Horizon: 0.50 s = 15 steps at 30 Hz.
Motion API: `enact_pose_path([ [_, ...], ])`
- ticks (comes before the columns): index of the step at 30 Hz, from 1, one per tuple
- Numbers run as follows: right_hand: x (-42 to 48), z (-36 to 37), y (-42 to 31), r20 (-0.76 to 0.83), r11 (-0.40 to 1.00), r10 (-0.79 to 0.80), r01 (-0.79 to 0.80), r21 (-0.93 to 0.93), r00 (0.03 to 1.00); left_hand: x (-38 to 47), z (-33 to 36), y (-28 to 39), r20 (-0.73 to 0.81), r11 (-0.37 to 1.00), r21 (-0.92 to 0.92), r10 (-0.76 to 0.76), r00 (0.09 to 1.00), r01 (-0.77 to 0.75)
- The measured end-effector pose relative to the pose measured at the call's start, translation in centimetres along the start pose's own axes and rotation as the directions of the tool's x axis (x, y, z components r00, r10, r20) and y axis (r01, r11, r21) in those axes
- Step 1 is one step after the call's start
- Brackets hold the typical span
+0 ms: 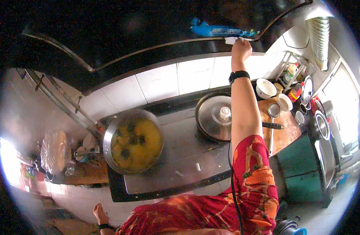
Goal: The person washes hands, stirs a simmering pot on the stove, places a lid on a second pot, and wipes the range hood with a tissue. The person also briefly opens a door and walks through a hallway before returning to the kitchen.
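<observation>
Raised at the top, my right hand point(242, 50) grips a piece of white cloth or paper point(230, 40) against the metal trim along the edge of a dark range hood point(156, 47). A blue plastic packet point(218, 30) with writing shows just above it. My left hand point(100, 213) hangs low at the left, apart from the counter; its fingers are too small to read clearly. Before me a steel wok point(107, 152) holds yellow broth point(150, 147) with dark pieces in it. A lidded pan point(211, 120) stands further right, partly hidden behind my right forearm.
A wooden board point(286, 129) carries a ladle point(273, 113); a white bowl point(266, 88) and bottles point(296, 92) stand behind. Teal cabinet doors point(302, 173) are at right. A plastic-wrapped item point(54, 152) sits left. A black cable point(235, 191) runs down past my sleeve.
</observation>
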State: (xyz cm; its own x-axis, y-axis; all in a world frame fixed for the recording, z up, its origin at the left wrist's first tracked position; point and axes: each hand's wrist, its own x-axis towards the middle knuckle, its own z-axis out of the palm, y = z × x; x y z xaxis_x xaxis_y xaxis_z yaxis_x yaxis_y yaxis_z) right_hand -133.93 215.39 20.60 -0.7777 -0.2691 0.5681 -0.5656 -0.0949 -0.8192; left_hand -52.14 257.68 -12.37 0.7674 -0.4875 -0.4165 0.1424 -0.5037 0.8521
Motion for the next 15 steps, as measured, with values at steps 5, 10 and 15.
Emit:
enact_pose_path([
  [5,-2.6,0.3,-1.0,-0.12,0.991,-0.129,0.131,0.003,0.984,-0.5,-0.5,-0.1,0.038,0.998,0.058,-0.034,0.999,0.032],
  [10,-4.1,-0.3,-2.5,0.026,0.968,-0.172,0.174,-0.184,0.985,0.1,-1.8,-0.1,0.129,0.996,-0.016,-0.085,0.988,0.088],
  [15,-7.0,1.4,-4.1,-0.064,0.876,-0.465,0.448,-0.18,0.883,0.8,-2.4,-0.8,0.063,0.996,0.011,-0.09,0.994,0.089],
])
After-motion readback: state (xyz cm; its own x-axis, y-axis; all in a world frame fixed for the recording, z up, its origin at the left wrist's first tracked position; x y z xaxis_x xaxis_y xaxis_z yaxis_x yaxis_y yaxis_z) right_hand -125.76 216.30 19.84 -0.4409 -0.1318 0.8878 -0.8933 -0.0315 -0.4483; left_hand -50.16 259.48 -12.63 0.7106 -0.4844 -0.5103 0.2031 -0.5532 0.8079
